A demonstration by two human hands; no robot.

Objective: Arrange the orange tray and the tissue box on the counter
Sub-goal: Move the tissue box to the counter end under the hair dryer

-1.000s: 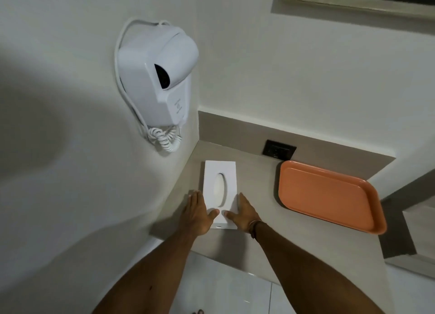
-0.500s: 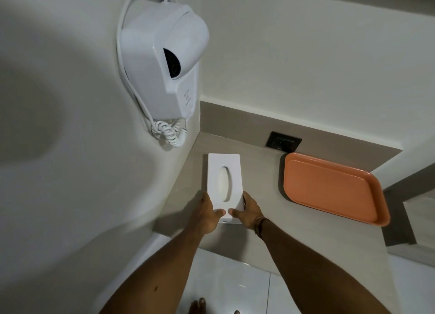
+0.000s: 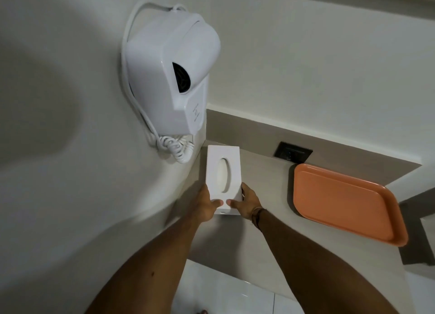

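Observation:
A white tissue box (image 3: 222,172) with an oval slot lies lengthwise on the beige counter (image 3: 266,191), in the left corner near the wall. My left hand (image 3: 206,204) grips its near left side, thumb on top. My right hand (image 3: 244,201) grips the near right side, thumb on top too. The orange tray (image 3: 341,203) lies flat and empty on the counter to the right, apart from the box and both hands.
A white wall-mounted hair dryer (image 3: 171,78) with a coiled cord (image 3: 175,147) hangs on the left wall just above the box's far end. A black wall socket (image 3: 293,152) sits in the backsplash behind the tray. The counter's front edge runs under my forearms.
Both hands closed around the near end of the tissue box and slid it farther back toward the corner under the hair dryer. The tray stayed where it was.

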